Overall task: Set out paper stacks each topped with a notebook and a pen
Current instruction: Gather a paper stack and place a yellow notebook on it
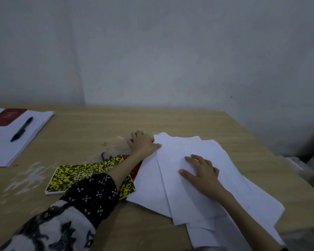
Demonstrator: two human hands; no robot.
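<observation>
**A:** How far along is this looking?

**B:** Starting nearest: the loose paper pile point(207, 192) is lying fanned and uneven at the near right of the table point(170, 122), some sheets reaching toward the near edge. The right hand point(201, 171) is resting flat on top, fingers spread open, pressing rather than gripping. So I'd judge a second stack is being squared up, not yet finished.

**A:** And the other hand?

**B:** The left hand point(143, 143), its patterned sleeve point(91, 192) crossing in front, is sitting at the pile's far left corner. Its thumb is lying on the top sheet; the fingers are curled at the edge, though I cannot tell whether they are pinching any sheets.

**A:** Anything in the way?

**B:** The yellow-and-black notebook point(71, 176) is lying just left of the pile, partly under the forearm, with a red notebook point(136, 169) tucked between it and the papers, mostly hidden. Those are waiting to top a stack. A dark object point(103, 156) beyond them is too blurred to name.

**A:** And farther off?

**B:** At the far left, a neat paper stack point(16, 142) is carrying a red notebook on top point(7, 116) and a black pen point(22, 129) beside it. That one looks done.
</observation>
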